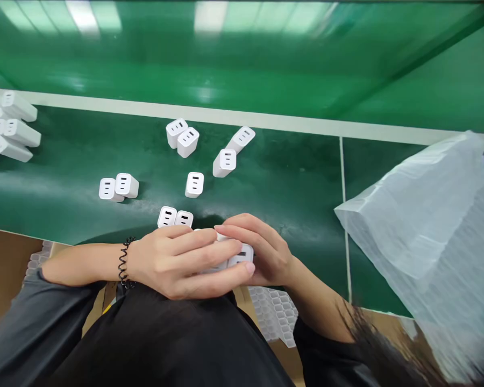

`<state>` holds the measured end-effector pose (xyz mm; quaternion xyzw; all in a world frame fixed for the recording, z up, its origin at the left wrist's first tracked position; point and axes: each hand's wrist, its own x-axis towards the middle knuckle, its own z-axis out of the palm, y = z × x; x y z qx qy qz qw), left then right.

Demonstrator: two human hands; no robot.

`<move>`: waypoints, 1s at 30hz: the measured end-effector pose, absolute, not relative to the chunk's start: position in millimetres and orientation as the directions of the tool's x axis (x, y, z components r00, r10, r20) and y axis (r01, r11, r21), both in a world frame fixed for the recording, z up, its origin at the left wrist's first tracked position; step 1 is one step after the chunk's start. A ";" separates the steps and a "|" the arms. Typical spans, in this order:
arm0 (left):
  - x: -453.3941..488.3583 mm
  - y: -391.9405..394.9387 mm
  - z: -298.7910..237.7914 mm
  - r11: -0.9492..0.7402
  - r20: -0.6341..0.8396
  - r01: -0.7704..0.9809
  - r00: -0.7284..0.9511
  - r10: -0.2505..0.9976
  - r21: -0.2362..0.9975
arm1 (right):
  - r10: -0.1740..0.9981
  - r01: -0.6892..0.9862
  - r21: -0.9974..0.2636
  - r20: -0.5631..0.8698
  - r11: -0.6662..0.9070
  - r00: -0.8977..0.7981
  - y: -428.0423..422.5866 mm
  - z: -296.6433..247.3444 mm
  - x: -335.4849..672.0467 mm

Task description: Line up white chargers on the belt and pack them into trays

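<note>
Both of my hands close around a small cluster of white chargers (242,255) at the near edge of the green table. My left hand (189,260) lies across the top of them, its fingers bent over their port faces. From the right side, my right hand (264,250) wraps round the same cluster. Fingers cover most of these chargers, so I cannot tell how many there are. Two more chargers (175,216) stand just behind my left hand, partly hidden by it. A single charger (194,184) stands a little farther back.
More chargers stand on the green table (290,183): a pair (119,187) at left, a pair (183,137) at the back, and two touching ones (225,162). A pile of chargers (12,126) lies far left. Translucent sheeting (423,215) covers the right side. Clear plastic trays (272,312) sit below the edge.
</note>
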<state>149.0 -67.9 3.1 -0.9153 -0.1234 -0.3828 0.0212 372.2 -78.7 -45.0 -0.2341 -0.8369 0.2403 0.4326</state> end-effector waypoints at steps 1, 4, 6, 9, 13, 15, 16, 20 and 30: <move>146.9 -71.1 4.3 -0.967 0.698 0.251 0.685 0.209 0.043 | 0.595 0.180 -0.602 0.611 0.778 -0.522 -80.1 -45.9 369.9; 138.0 -84.0 5.9 -0.947 0.668 0.312 0.689 0.280 0.075 | 0.574 0.157 -0.608 0.588 0.778 -0.570 -84.9 -47.6 359.2; 129.4 -94.2 7.9 -0.918 0.623 0.376 0.691 0.366 0.123 | 0.578 0.144 -0.634 0.557 0.760 -0.596 -88.5 -46.9 350.1; 110.1 -102.0 13.6 -0.902 0.574 0.396 0.703 0.419 0.173 | 0.556 0.117 -0.630 0.562 0.767 -0.612 -89.6 -39.1 338.5; 75.8 -80.7 17.7 -0.828 0.620 0.509 0.577 0.532 0.237 | 0.539 0.166 -0.560 0.609 0.812 -0.581 -71.7 -21.9 335.1; 62.4 -59.4 14.8 -0.746 0.651 0.628 0.473 0.594 0.224 | 0.630 0.276 -0.575 0.621 0.770 -0.466 -56.5 -20.6 337.6; 57.9 -48.6 12.1 -0.718 0.646 0.667 0.461 0.608 0.200 | 0.680 0.333 -0.594 0.617 0.732 -0.395 -48.9 -23.4 339.3; 51.6 -17.3 -4.3 -0.696 0.510 0.716 0.576 0.638 0.062 | 0.787 0.445 -0.650 0.531 0.616 -0.315 -29.3 -51.9 344.7; 22.7 -10.0 -17.9 -0.680 0.291 0.729 0.635 0.715 0.081 | 0.788 0.467 -0.640 0.432 0.611 -0.439 -26.7 -79.3 336.3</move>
